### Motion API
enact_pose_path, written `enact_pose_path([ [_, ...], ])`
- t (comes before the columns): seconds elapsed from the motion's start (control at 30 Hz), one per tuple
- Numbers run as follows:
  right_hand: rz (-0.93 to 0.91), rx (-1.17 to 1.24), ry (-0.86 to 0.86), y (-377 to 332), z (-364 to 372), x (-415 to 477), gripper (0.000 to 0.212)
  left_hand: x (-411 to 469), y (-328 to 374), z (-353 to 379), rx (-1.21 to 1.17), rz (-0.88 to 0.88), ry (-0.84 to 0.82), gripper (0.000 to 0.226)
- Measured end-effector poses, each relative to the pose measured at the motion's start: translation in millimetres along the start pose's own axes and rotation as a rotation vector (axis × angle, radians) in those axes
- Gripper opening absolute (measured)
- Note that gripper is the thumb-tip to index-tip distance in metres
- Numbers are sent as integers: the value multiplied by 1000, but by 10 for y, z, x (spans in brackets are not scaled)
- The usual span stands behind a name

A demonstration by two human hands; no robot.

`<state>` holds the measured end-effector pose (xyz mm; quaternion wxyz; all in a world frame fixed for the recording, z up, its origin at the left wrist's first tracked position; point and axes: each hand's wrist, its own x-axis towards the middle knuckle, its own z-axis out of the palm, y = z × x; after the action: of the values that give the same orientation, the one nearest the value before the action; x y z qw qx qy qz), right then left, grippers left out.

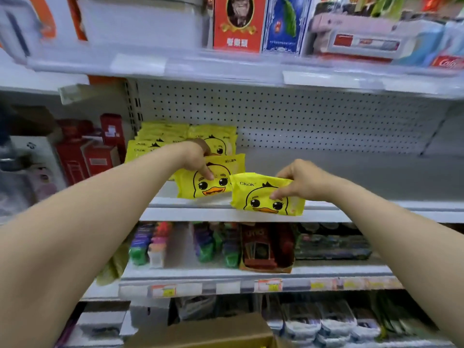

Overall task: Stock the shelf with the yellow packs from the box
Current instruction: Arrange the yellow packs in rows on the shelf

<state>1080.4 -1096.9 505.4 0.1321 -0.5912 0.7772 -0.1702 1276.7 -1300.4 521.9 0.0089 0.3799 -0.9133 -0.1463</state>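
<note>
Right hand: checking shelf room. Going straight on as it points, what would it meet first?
Probably bare shelf, then the pegboard back. The right hand with its yellow pack may graze the pack in the left hand beside it; depth is unclear.

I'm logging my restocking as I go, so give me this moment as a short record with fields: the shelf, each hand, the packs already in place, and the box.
Shelf: bare on its right side
Left hand: grips a yellow pack upright at the front edge
Right hand: pinches a second yellow pack just right of the first, over the front lip
Stocked packs: piled at the back left
Box: cardboard, at the bottom edge of view
</note>
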Motion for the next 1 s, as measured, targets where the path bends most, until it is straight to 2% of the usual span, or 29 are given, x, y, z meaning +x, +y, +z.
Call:
enact_pose_path([
  [0.17,-60,-86,24,285,-127,474,18,600,68,91,142,48,-54,58],
  [0.3,-101,-133,-36,445,-260,784,18,1071,-53,122,113,52,-34,35],
  [0.33,-107,-121,-36,482,-290,850,19,1182,-89,126,100,47,-16,35],
  [0.43,-127,-89,-29,596,-349,1057,23,1474,-188,137,67,3,51,58],
  [0.63,-141,-12,-48,724,-342,1416,21,1979,-507,185,75,-53,155,70],
  [0.83,-158,42,-93,634,-202,1694,19,1809,-389,145,147,-51,255,66],
  [1.0,-168,113,-101,350,19,1957,25,1564,-366,29,93,-28,448,59],
])
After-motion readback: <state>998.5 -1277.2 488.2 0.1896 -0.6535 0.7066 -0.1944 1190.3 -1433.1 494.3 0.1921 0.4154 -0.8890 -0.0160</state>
